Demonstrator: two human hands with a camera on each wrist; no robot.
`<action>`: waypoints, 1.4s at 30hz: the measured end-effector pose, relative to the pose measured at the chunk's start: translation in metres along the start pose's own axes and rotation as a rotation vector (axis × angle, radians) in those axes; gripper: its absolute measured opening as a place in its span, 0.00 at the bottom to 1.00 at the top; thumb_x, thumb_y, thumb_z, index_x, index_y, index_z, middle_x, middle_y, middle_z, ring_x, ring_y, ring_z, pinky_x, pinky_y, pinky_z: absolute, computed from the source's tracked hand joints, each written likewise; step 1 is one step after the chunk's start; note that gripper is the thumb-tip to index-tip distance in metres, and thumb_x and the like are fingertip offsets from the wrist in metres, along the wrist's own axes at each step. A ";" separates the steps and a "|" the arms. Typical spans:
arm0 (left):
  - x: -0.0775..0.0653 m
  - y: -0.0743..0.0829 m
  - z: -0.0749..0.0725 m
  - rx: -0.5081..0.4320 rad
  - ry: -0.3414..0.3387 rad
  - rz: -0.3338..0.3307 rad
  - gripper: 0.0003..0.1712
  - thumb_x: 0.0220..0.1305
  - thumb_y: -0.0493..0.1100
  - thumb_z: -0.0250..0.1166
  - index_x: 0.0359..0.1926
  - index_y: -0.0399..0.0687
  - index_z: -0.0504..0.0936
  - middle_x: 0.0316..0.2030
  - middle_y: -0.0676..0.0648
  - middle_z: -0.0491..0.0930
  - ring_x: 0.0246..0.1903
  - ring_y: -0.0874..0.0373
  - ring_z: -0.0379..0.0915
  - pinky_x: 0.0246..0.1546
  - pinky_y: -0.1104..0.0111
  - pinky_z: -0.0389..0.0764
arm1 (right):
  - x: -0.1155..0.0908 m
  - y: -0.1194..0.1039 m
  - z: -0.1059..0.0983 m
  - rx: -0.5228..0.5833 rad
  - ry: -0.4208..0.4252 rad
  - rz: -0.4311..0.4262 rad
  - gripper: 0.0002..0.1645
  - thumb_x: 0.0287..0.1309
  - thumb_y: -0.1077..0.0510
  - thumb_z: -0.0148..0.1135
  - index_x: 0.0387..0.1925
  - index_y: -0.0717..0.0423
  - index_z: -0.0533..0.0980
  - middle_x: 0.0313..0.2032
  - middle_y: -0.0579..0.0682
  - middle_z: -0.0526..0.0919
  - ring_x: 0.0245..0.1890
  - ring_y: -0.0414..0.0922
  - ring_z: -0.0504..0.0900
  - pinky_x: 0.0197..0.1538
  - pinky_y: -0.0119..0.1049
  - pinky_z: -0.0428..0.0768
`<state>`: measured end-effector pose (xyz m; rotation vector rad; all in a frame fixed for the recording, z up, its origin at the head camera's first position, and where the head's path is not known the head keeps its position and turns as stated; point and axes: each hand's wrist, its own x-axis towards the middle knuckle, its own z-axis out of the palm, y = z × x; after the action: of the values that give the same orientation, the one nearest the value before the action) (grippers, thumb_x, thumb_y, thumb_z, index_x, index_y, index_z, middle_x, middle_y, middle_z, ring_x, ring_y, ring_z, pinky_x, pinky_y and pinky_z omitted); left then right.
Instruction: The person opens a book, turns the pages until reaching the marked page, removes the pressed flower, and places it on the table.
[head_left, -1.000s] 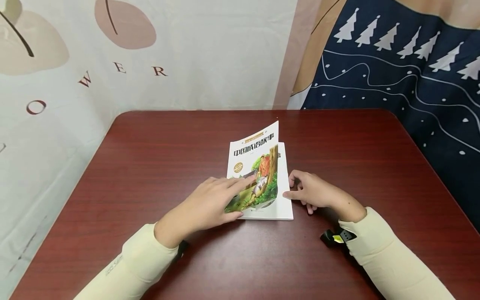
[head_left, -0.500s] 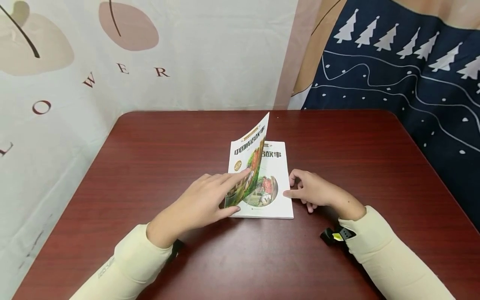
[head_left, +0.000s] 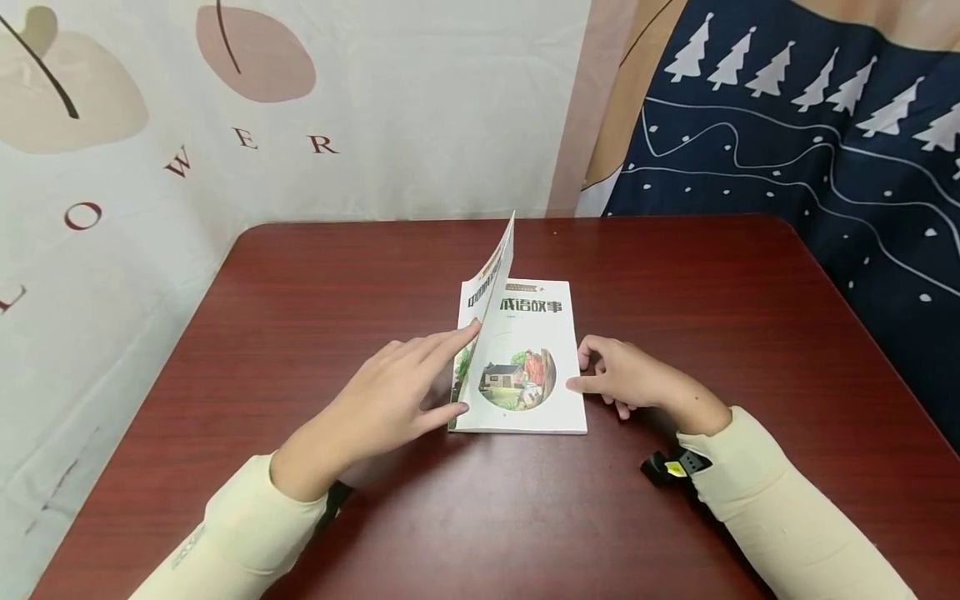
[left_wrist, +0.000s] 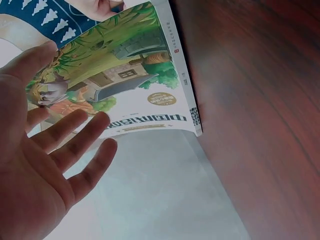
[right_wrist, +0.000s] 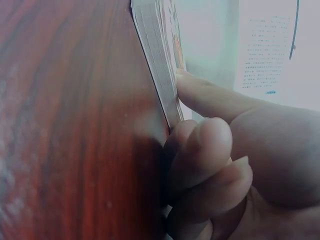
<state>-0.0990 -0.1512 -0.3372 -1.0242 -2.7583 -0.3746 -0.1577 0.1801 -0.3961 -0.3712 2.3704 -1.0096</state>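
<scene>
A paperback book with a white title page [head_left: 536,329] lies on the table, its illustrated front cover [left_wrist: 120,65] raised almost upright along the left spine. My left hand [head_left: 390,392] is at the cover's outer side, fingers extended, index fingertip against the cover and thumb near its lower edge. In the left wrist view the left palm [left_wrist: 35,180] faces the cover picture, fingers spread and slightly bent. At the book's right edge, my right hand [head_left: 626,379] has its thumb on the title page and the other fingers curled at the page edges [right_wrist: 155,55], holding the book there.
The dark red wooden table [head_left: 337,275] carries the book near its middle. A pale curtain [head_left: 420,108] hangs behind and to the left. A navy curtain with white trees [head_left: 787,150] hangs at the right. A black strapped device [head_left: 667,468] sits at the right wrist.
The front cover has swung up and leftward, uncovering the title page. My left hand has moved left with it. The right hand has stayed at the book's right edge.
</scene>
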 end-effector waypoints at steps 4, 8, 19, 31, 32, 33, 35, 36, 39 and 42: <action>-0.004 -0.002 -0.002 -0.004 0.018 -0.016 0.56 0.57 0.58 0.73 0.79 0.58 0.51 0.67 0.49 0.74 0.63 0.54 0.74 0.54 0.56 0.78 | 0.000 0.000 0.000 0.005 -0.005 0.007 0.20 0.62 0.51 0.68 0.41 0.57 0.67 0.14 0.49 0.70 0.05 0.41 0.72 0.12 0.36 0.73; -0.009 -0.004 -0.005 -0.053 0.017 -0.062 0.59 0.57 0.58 0.74 0.80 0.61 0.47 0.68 0.48 0.72 0.64 0.53 0.72 0.56 0.53 0.77 | 0.000 0.000 -0.001 0.011 -0.007 0.012 0.20 0.62 0.51 0.68 0.41 0.57 0.67 0.14 0.49 0.70 0.05 0.41 0.72 0.12 0.37 0.73; -0.020 -0.011 -0.008 -0.138 0.105 -0.100 0.64 0.52 0.51 0.78 0.80 0.58 0.45 0.65 0.48 0.73 0.61 0.53 0.75 0.55 0.51 0.79 | 0.003 0.001 0.001 0.017 -0.020 0.008 0.20 0.62 0.50 0.68 0.41 0.56 0.68 0.14 0.49 0.71 0.05 0.42 0.74 0.12 0.38 0.75; -0.022 -0.016 -0.008 -0.038 0.342 0.063 0.64 0.39 0.46 0.84 0.76 0.42 0.59 0.71 0.41 0.65 0.60 0.47 0.75 0.51 0.53 0.80 | 0.003 0.002 -0.003 0.021 -0.020 0.013 0.20 0.62 0.50 0.69 0.41 0.56 0.68 0.13 0.49 0.71 0.05 0.43 0.74 0.13 0.39 0.75; -0.022 -0.017 -0.008 -0.021 0.359 0.078 0.64 0.38 0.46 0.84 0.75 0.42 0.60 0.71 0.40 0.64 0.59 0.45 0.75 0.50 0.53 0.79 | 0.003 0.002 -0.004 0.020 -0.020 0.009 0.20 0.62 0.50 0.69 0.41 0.56 0.67 0.13 0.49 0.71 0.05 0.43 0.74 0.13 0.39 0.75; -0.023 -0.018 -0.009 -0.007 0.372 0.090 0.63 0.36 0.46 0.85 0.74 0.42 0.62 0.71 0.39 0.64 0.58 0.44 0.75 0.49 0.53 0.77 | 0.003 0.002 -0.004 0.021 -0.020 0.005 0.21 0.61 0.49 0.69 0.41 0.56 0.67 0.13 0.49 0.71 0.05 0.43 0.74 0.13 0.39 0.75; -0.023 -0.020 -0.011 0.014 0.397 0.114 0.62 0.34 0.46 0.85 0.72 0.43 0.66 0.71 0.38 0.65 0.56 0.42 0.75 0.48 0.51 0.74 | 0.003 0.002 -0.004 0.027 -0.018 0.000 0.21 0.61 0.49 0.69 0.40 0.57 0.68 0.13 0.49 0.71 0.05 0.43 0.74 0.12 0.39 0.75; -0.023 -0.021 -0.012 0.024 0.405 0.123 0.61 0.34 0.46 0.86 0.72 0.43 0.67 0.71 0.39 0.66 0.56 0.41 0.74 0.48 0.50 0.73 | 0.003 0.002 -0.004 0.030 -0.018 -0.003 0.21 0.61 0.49 0.69 0.40 0.57 0.68 0.13 0.49 0.71 0.05 0.43 0.74 0.12 0.39 0.75; -0.024 -0.024 -0.014 0.040 0.425 0.151 0.58 0.31 0.47 0.86 0.69 0.45 0.72 0.69 0.38 0.69 0.60 0.39 0.71 0.48 0.47 0.72 | 0.003 0.003 -0.004 0.040 -0.024 -0.008 0.22 0.61 0.49 0.69 0.40 0.58 0.68 0.13 0.50 0.71 0.06 0.43 0.74 0.12 0.39 0.75; -0.025 -0.027 -0.016 0.045 0.439 0.164 0.55 0.31 0.47 0.86 0.66 0.45 0.75 0.66 0.38 0.72 0.62 0.40 0.70 0.48 0.47 0.72 | 0.004 0.004 -0.004 0.039 -0.027 -0.012 0.22 0.61 0.49 0.69 0.40 0.58 0.68 0.13 0.49 0.71 0.06 0.43 0.75 0.13 0.40 0.75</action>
<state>-0.0969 -0.1909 -0.3332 -1.0075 -2.2683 -0.4487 -0.1630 0.1835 -0.3983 -0.3823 2.3231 -1.0481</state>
